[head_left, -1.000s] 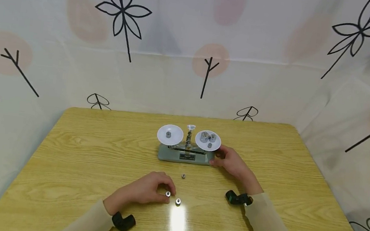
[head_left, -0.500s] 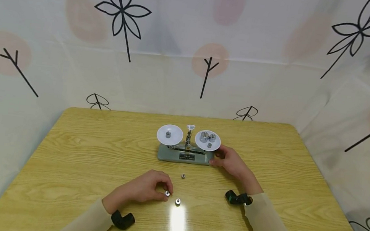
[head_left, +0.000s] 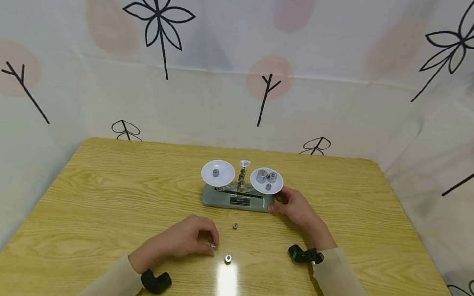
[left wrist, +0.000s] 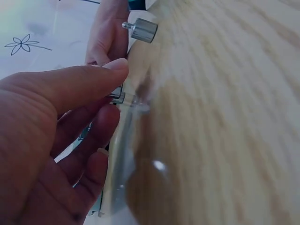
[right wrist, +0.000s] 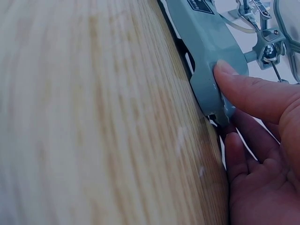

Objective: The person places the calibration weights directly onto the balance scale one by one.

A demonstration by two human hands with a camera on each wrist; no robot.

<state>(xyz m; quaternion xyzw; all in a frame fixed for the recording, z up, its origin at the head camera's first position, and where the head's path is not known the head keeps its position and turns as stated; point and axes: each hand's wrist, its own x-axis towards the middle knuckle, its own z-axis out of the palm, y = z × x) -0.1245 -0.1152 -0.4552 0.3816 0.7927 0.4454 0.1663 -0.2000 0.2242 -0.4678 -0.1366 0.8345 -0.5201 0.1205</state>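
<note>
Between thumb and fingertips, my left hand [head_left: 186,236] pinches a small metal weight [head_left: 213,245], mostly hidden by the thumb in the left wrist view. My right hand [head_left: 298,209] grips the right end of the balance scale's grey-green base [head_left: 217,198], its thumb [right wrist: 234,82] lying on top and its fingers at the end near the table. On the left pan [head_left: 225,178] stands one weight [head_left: 216,172]. Three weights of different sizes, the biggest being a thick cylinder [head_left: 262,176], stand on the right pan [head_left: 256,186].
Two loose weights stand on the wooden table [head_left: 125,193]: a knobbed one [head_left: 228,259] just right of my left hand, and a smaller one [head_left: 235,226] in front of the scale. A patterned cloth [head_left: 224,107] hangs behind the table.
My left hand has drawn slightly to the left with the pinched weight, which now shows less between the fingers. The right hand and the scale stay where they were.
</note>
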